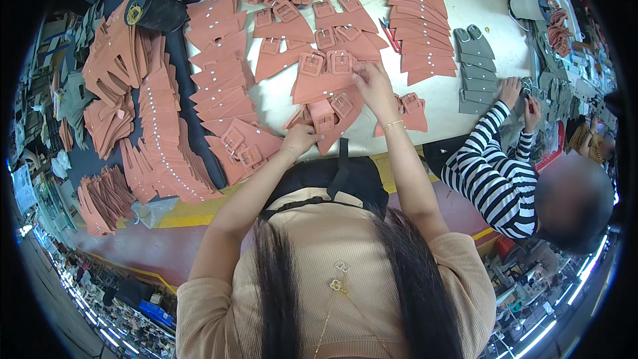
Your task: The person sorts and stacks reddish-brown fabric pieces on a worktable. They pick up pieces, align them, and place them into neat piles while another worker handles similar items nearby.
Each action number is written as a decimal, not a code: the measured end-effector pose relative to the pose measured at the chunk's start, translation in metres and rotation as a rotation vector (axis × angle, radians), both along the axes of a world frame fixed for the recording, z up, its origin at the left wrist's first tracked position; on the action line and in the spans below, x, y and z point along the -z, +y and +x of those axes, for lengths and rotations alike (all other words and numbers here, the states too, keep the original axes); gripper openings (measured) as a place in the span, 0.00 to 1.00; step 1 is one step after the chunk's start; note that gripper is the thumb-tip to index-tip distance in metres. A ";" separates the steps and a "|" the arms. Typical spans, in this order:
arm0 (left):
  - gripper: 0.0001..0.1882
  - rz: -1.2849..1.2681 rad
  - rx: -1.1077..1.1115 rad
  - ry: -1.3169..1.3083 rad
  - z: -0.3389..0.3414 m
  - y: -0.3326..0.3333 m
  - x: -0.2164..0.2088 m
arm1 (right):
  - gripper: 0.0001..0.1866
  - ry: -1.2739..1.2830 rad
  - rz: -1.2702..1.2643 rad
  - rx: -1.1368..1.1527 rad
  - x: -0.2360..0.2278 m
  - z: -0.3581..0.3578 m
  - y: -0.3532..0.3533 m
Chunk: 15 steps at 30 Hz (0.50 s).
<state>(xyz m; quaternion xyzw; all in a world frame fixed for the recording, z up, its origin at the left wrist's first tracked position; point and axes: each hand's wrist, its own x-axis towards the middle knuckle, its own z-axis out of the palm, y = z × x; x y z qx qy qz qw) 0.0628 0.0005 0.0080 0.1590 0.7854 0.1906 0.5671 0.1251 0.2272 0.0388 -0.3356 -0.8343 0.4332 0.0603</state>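
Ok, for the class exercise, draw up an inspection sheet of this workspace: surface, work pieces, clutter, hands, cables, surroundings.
Surface: pale table, much of it covered.
Work pieces: coral pieces in overlapping rows; several bear matching buckles.
Clutter: red-handled tool between rows; dark containers at far left.
Hands: left hand at a buckled piece by the near edge; right hand at another, farther off; firmness of hold unclear.
Cables: none clearly made out; a thin yellow coil on one container.
Surroundings: co-worker in striped sleeves at right, hands at grey-green pieces; distant background too small to read.
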 end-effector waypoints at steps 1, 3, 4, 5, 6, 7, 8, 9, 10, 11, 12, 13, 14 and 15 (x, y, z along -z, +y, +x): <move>0.19 -0.003 -0.005 -0.004 0.000 0.000 -0.001 | 0.11 -0.018 0.015 -0.004 -0.001 -0.006 0.000; 0.19 -0.003 -0.017 -0.012 0.000 0.000 -0.003 | 0.10 0.051 0.052 -0.015 -0.005 -0.018 0.000; 0.19 0.001 -0.024 -0.017 0.000 -0.001 -0.004 | 0.09 0.067 0.052 -0.015 -0.007 -0.023 0.000; 0.19 -0.010 -0.032 -0.028 0.000 -0.001 -0.004 | 0.10 0.043 0.068 -0.032 -0.009 -0.028 0.000; 0.19 0.008 -0.036 -0.020 0.000 -0.002 -0.003 | 0.10 0.014 0.072 -0.049 -0.010 -0.033 0.001; 0.19 0.010 -0.041 -0.019 0.000 -0.003 -0.002 | 0.11 0.005 0.080 -0.067 -0.012 -0.038 0.001; 0.19 0.009 -0.049 -0.031 0.001 -0.003 0.000 | 0.11 0.010 0.071 -0.060 -0.012 -0.041 0.001; 0.18 0.039 -0.035 0.007 0.001 -0.004 0.003 | 0.11 0.034 0.067 -0.053 -0.012 -0.044 0.001; 0.18 0.067 -0.023 0.031 0.001 -0.005 0.006 | 0.11 0.055 0.063 -0.044 -0.011 -0.044 0.002; 0.17 0.096 -0.003 0.060 0.001 -0.006 0.008 | 0.11 0.051 0.036 -0.030 -0.010 -0.042 0.003; 0.16 0.119 0.006 0.064 0.001 -0.007 0.010 | 0.11 0.050 0.014 -0.017 -0.008 -0.040 0.006; 0.16 0.125 -0.033 0.030 0.001 -0.008 0.012 | 0.11 0.051 -0.009 -0.004 -0.006 -0.037 0.008; 0.16 0.130 -0.073 -0.001 0.002 -0.009 0.012 | 0.11 0.043 -0.026 0.012 -0.004 -0.031 0.010; 0.17 0.113 -0.119 -0.046 0.002 -0.009 0.012 | 0.11 0.037 -0.045 0.026 -0.002 -0.023 0.012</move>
